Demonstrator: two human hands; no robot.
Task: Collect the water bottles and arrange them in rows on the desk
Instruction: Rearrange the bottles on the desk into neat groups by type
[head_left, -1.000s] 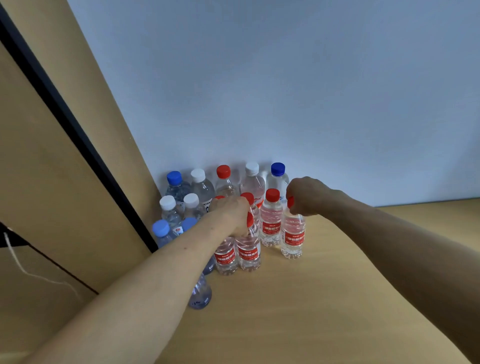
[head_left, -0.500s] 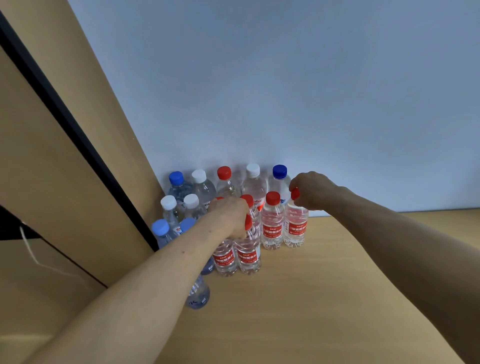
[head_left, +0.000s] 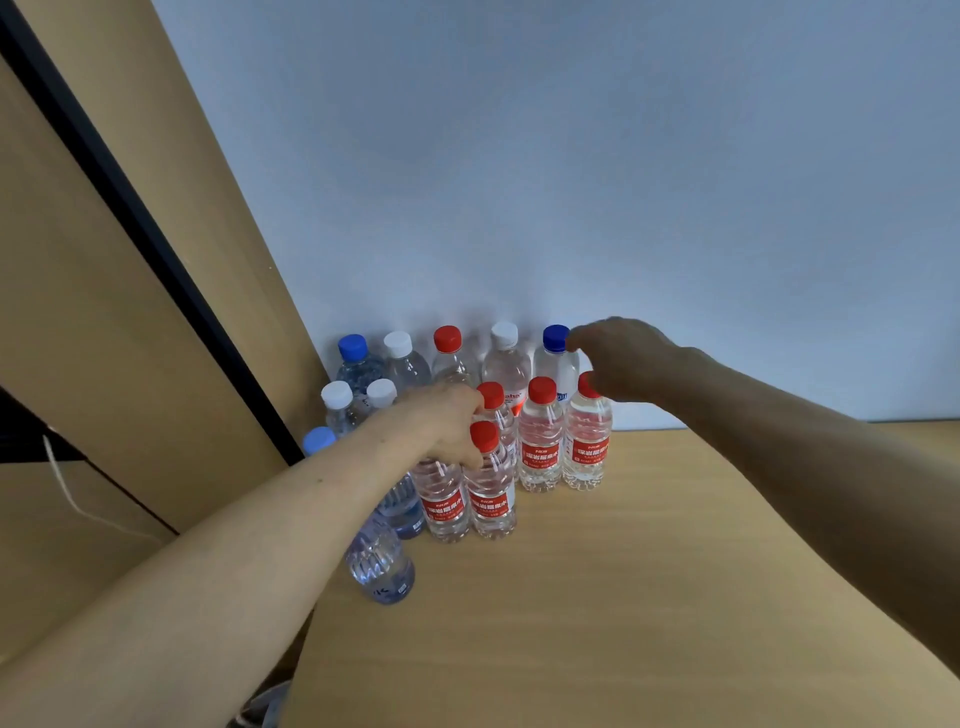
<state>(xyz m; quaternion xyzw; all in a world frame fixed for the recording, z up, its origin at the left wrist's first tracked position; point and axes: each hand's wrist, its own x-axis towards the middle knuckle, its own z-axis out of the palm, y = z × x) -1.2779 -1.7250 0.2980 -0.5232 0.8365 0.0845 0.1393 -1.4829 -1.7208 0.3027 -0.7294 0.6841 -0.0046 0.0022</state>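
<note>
Left hand (head_left: 441, 428) is curled round the top of a red-label bottle (head_left: 442, 501) in the front row, cap hidden under the fingers. Neighbour bottle (head_left: 491, 499), red cap, stands touching it on the right. Right hand (head_left: 621, 361) is released, fingers loose, holding nothing, above the end bottle (head_left: 587, 447) of the second row. Contact with its cap: cannot tell.

Bottle cluster (head_left: 540, 447) sits in the back left corner of the tabletop (head_left: 649, 597), all upright. Back row against the wall (head_left: 519, 156) has caps blue, white, red, white, blue. Second row: two white caps on the left, three red on the right. Light-blue cap (head_left: 318, 440) is by the wooden panel (head_left: 130, 338) at the left edge. Clear bottle (head_left: 382, 566) stands nearest the front, partly under the left forearm.
</note>
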